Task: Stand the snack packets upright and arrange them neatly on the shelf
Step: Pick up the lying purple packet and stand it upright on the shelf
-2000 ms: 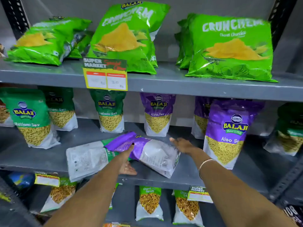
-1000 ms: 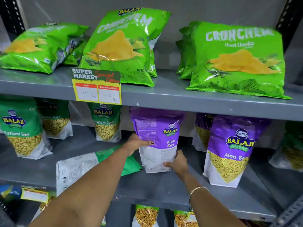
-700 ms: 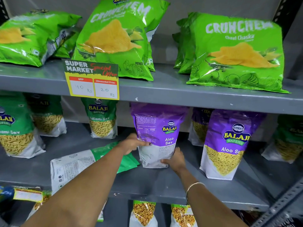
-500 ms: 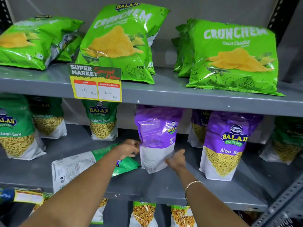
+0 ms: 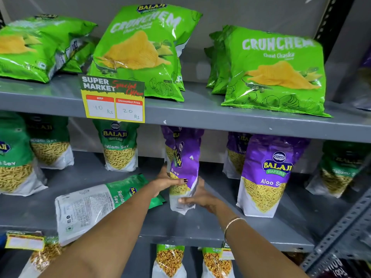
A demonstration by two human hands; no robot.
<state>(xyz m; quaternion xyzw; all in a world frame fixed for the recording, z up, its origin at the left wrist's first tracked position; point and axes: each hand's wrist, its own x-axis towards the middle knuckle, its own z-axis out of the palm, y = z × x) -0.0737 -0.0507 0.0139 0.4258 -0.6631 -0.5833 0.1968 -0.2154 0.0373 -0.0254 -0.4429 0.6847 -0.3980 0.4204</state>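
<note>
A purple Aloo Sev packet (image 5: 185, 161) stands upright on the grey middle shelf (image 5: 200, 225), turned edge-on to me. My left hand (image 5: 166, 180) grips its left side and my right hand (image 5: 198, 198) holds its white bottom corner. A green Ratlami Sev packet (image 5: 96, 205) lies flat, back side up, just left of my left arm. Another purple Aloo Sev packet (image 5: 267, 175) stands upright to the right, with one more behind it.
Green Ratlami Sev packets (image 5: 120, 147) stand along the back left. Green Crunchem chip bags (image 5: 275, 71) fill the upper shelf, above a price tag (image 5: 113, 99). More packets (image 5: 169, 261) sit on the lower shelf. A perforated metal upright (image 5: 341, 227) is at right.
The purple packet was lifted from lying flat, stood upright between both hands, then rotated so its edge faces me. The green flat packet stayed put.
</note>
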